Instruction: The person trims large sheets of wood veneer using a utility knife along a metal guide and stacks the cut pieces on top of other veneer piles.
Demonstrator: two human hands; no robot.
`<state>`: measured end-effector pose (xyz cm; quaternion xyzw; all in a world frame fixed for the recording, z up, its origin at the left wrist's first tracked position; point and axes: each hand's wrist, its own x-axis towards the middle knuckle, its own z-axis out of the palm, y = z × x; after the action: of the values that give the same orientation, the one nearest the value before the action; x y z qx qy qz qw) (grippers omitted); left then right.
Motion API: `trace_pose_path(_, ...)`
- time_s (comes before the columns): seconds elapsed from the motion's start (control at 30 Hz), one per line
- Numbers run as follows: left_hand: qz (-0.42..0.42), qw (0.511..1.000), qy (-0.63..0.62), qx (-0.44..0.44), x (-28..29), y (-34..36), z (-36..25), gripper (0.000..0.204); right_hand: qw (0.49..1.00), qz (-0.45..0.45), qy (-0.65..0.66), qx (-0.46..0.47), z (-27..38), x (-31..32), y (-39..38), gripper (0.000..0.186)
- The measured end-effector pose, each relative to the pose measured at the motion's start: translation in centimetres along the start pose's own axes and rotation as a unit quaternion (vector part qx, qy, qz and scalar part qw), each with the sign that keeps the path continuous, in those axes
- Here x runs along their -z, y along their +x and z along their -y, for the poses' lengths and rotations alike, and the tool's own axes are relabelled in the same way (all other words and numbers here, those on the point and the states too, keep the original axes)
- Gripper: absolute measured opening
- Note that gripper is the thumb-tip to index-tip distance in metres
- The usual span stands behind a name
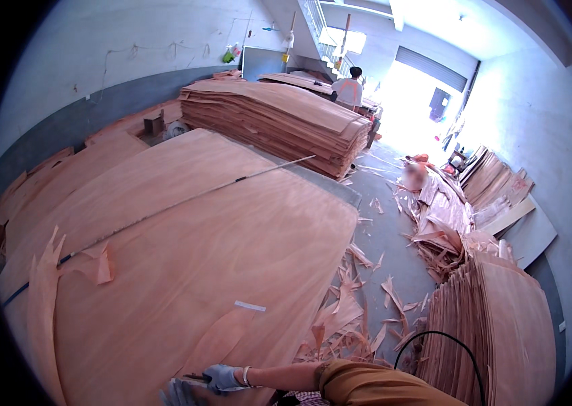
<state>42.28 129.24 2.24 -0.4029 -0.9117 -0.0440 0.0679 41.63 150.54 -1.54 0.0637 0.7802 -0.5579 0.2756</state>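
Note:
Both of my hands wear grey-blue gloves, low in the view at the near edge of a large wood veneer sheet (184, 257). My right hand (224, 379) is closed round a small dark hand tool (196, 377), whose exact kind I cannot make out. Beside it my left hand (179, 393) lies on the sheet, fingers stretched out, partly cut off by the lower rim. A narrow, pointed veneer piece (222, 338) runs from my hands up the sheet. Just beyond its tip is a short white strip (250, 306). Farther off, a long thin rod (191, 207) crosses the sheet diagonally.
Curled veneer offcuts (46, 291) sit on the left. A tall veneer stack (272, 122) stands behind the sheet, a person (348, 89) beyond it. Scraps (340, 311) litter the floor at right. Upright veneer sheets (489, 325) and a black cable loop (442, 333) are near right.

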Motion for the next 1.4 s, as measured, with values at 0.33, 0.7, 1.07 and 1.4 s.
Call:
trace_pose_path(0.33, -0.007, 0.999, -0.006, 0.032, 0.0, 0.4, -0.8, 0.059, 0.998, 0.023, -0.052, -0.025, 2.0, 1.2, -1.2, 0.018)
trace_pose_path(0.7, -0.04, 0.999, -0.013, 0.016, 1.1, 2.0, -1.9, 0.048, 1.0, 0.0, -0.01, -0.029, 2.6, 1.0, -2.1, 0.022)
trace_pose_path(1.07, -0.125, 0.991, -0.055, 0.007, 0.5, 2.4, -1.9, 0.038, 0.988, 0.002, -0.13, 0.078, 3.7, 1.5, -2.2, 0.029)
trace_pose_path(1.4, -0.028, 0.995, -0.069, 0.062, -1.9, 0.9, -0.4, 0.048, 0.979, 0.171, -0.082, 0.073, 5.7, -1.6, -5.3, 0.018)
